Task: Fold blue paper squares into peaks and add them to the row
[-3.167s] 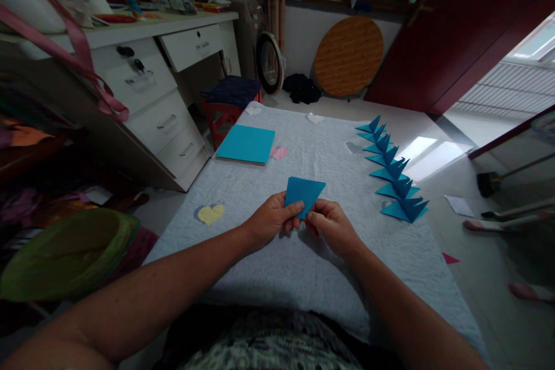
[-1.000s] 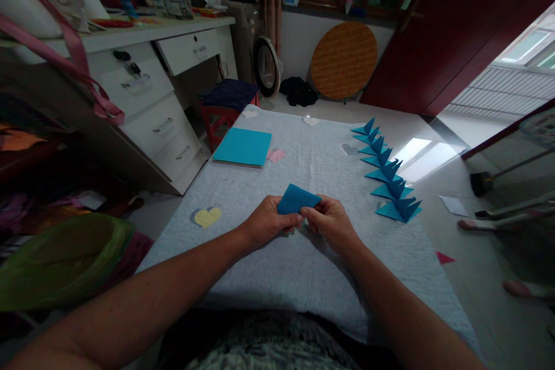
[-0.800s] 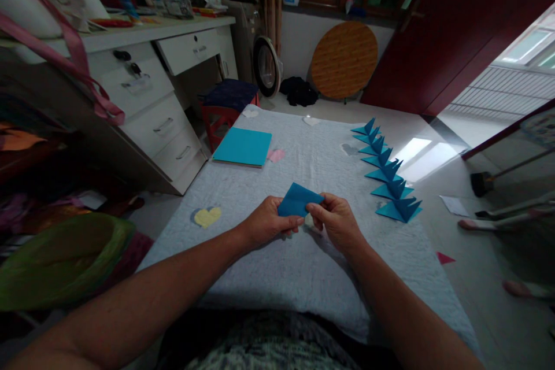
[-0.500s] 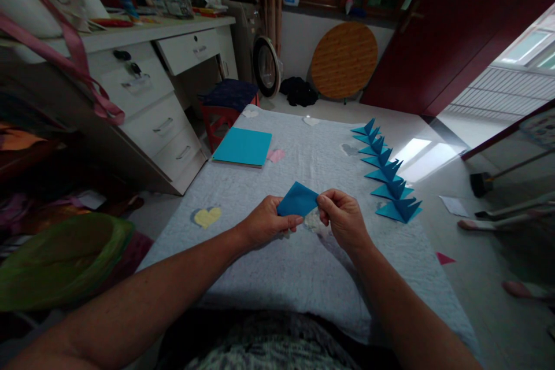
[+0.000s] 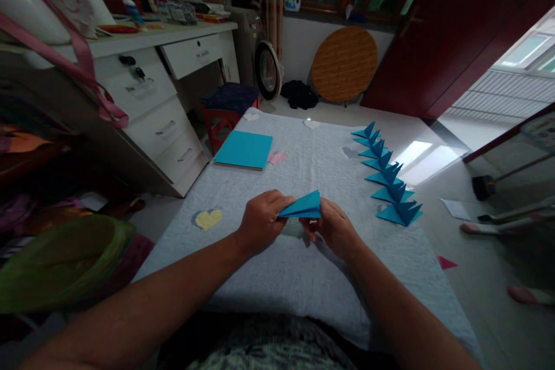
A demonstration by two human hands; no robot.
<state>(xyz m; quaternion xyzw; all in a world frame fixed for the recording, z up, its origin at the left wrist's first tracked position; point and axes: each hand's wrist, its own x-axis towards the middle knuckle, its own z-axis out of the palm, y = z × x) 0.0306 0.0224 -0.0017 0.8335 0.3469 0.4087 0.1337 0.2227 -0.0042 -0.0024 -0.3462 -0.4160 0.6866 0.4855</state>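
A folded piece of blue paper [image 5: 303, 206] is held above the table between my two hands, tilted so its layered edge shows. My left hand [image 5: 264, 217] pinches its narrow left tip. At its wider right end my right hand [image 5: 336, 225] grips it, some fingers curled underneath and partly hidden. A row of several folded blue paper cranes [image 5: 385, 176] stands along the table's right side. To the far left lies a flat stack of square blue paper [image 5: 245, 149].
A light grey cloth with heart patches covers the table [image 5: 260, 277]. Left of it are a white drawer desk [image 5: 151, 98], a red stool [image 5: 229, 104] and a green-lined bin [image 5: 65, 260]. At right, a person's feet [image 5: 520, 295] show on the floor.
The blue paper has turned from a flat diamond face to a narrow, edge-on shape with its layers showing. My right hand has shifted its hold, with fingers now beneath the paper.
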